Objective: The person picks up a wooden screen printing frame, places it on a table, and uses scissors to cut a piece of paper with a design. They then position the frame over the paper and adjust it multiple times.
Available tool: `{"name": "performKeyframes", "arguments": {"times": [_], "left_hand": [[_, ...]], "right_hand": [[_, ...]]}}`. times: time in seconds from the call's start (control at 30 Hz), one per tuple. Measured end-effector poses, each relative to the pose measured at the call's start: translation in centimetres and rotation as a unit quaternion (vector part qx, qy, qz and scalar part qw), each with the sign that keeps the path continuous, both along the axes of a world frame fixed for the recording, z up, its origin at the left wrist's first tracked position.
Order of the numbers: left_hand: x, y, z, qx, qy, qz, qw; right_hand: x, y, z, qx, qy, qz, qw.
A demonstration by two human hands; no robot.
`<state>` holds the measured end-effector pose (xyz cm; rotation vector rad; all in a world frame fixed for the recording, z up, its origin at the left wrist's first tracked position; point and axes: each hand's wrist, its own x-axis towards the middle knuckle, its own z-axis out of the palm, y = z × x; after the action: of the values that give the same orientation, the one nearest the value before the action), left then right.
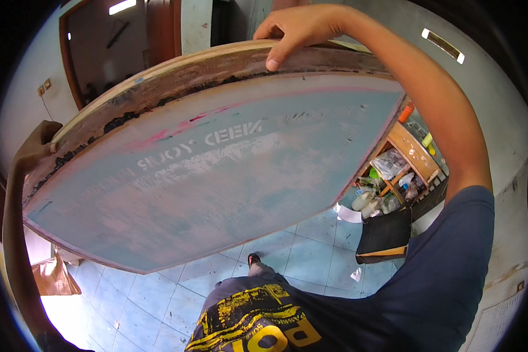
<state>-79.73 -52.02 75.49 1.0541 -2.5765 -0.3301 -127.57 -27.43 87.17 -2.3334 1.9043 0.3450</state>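
A large screen-printing frame is held up and tilted in front of me. Its pale blue mesh bears reversed lettering, pink smears and whitish patches. Dark crusted residue runs along the brown wooden upper bar. My right hand grips that bar near the middle of the upper edge, thumb on the near face and fingers over the top. At the left end, my left hand is closed around the frame's edge, its fingers partly hidden. The frame's far face is out of sight.
A wooden shelf unit with bottles, plastic bags and other small items stands to the right. Below it is a black box-like object. A brown bag sits at lower left on the blue tiled floor. A doorway opens behind.
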Motion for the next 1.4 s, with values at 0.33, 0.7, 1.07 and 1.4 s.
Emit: {"name": "performKeyframes", "arguments": {"times": [0.33, 0.7, 1.07, 1.4], "left_hand": [[-0.3, 0.2, 4.1, -0.078, 0.061, 0.021, 0.995], [0.6, 2.2, 2.6, -0.028, 0.015, 0.035, 0.999], [-3.9, 13.0, -13.6, 0.207, -0.152, -0.12, 0.959], [-0.9, 14.4, -21.4, 0.157, -0.051, 0.01, 0.986]], "right_hand": [[-0.7, 2.5, 0.3, -0.102, -0.015, -0.011, 0.995], [-0.2, 2.7, -0.4, -0.116, 0.041, -0.02, 0.992], [-0.3, 7.0, -16.9, 0.105, -0.082, 0.023, 0.991], [2.3, 3.3, -22.3, 0.183, -0.128, -0.018, 0.974]]}}
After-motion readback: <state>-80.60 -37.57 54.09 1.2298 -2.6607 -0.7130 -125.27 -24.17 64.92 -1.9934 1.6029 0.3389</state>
